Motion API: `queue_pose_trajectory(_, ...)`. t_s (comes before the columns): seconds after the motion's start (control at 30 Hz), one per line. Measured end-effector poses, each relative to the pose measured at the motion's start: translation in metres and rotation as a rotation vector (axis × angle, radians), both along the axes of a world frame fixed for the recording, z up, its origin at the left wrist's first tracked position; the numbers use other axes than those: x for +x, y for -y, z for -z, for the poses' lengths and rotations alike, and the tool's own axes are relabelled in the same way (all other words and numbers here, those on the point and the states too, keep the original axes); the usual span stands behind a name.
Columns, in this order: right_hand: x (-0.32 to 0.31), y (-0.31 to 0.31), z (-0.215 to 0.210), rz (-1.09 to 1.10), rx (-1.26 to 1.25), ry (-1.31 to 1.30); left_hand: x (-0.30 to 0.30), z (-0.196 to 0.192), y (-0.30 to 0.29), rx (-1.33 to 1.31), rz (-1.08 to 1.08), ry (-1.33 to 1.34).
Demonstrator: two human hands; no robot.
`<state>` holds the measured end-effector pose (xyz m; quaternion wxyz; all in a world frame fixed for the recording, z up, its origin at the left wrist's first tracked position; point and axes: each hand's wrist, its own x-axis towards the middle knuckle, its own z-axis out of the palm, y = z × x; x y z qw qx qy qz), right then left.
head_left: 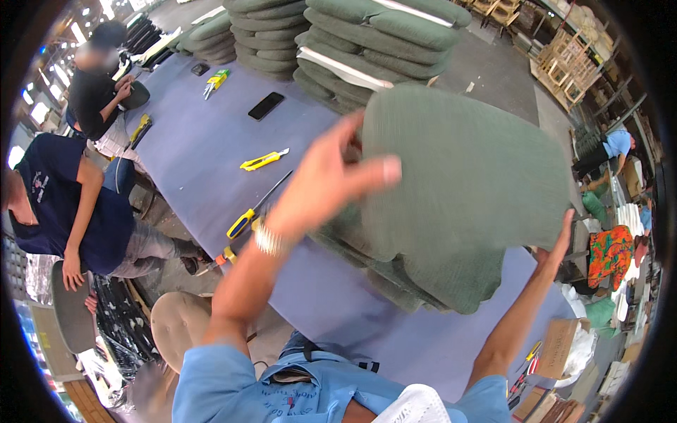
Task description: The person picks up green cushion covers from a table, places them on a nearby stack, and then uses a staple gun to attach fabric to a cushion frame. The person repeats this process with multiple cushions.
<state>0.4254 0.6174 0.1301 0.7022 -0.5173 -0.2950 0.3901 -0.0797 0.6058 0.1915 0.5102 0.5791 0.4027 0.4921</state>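
A large green padded seat cushion (465, 169) is lifted off the blue-grey table (204, 148), tilted toward me. My left hand (331, 176) grips its left edge, thumb across the front. My right hand (560, 240) holds its lower right edge from behind, mostly hidden. Under the cushion lies a low pile of more green cushions (430, 282). I wear a light blue shirt and a metal watch on the left wrist.
Tall stacks of green cushions (367, 35) stand at the table's far end. A yellow-handled screwdriver (247, 215), a yellow utility knife (262, 161) and a black phone (266, 106) lie on the table. Two people sit at the left; a round stool (180, 324) stands near me.
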Motion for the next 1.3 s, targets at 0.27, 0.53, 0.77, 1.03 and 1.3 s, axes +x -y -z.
queue_pose_trajectory(0.27,-0.038,-0.136,-0.024,-0.425,-0.055,0.254,0.02,0.074,0.143,-0.295,0.074,0.379)
queue_pose_trajectory(0.53,-0.175,-0.269,-0.035,-0.598,-0.064,0.877,0.024,0.104,0.106,-0.201,-0.262,0.221)
queue_pose_trajectory(0.77,-0.199,-0.316,0.049,-0.564,-0.226,0.776,-0.004,0.123,0.101,-0.364,-0.232,0.055)
queue_pose_trajectory(1.03,-0.213,-0.309,0.06,-0.618,-0.311,0.573,0.005,0.141,0.125,-0.514,-0.215,0.151)
queue_pose_trajectory(1.3,-0.193,-0.28,-0.018,-0.512,0.108,0.957,-0.004,0.181,0.135,-0.459,-0.256,0.355)
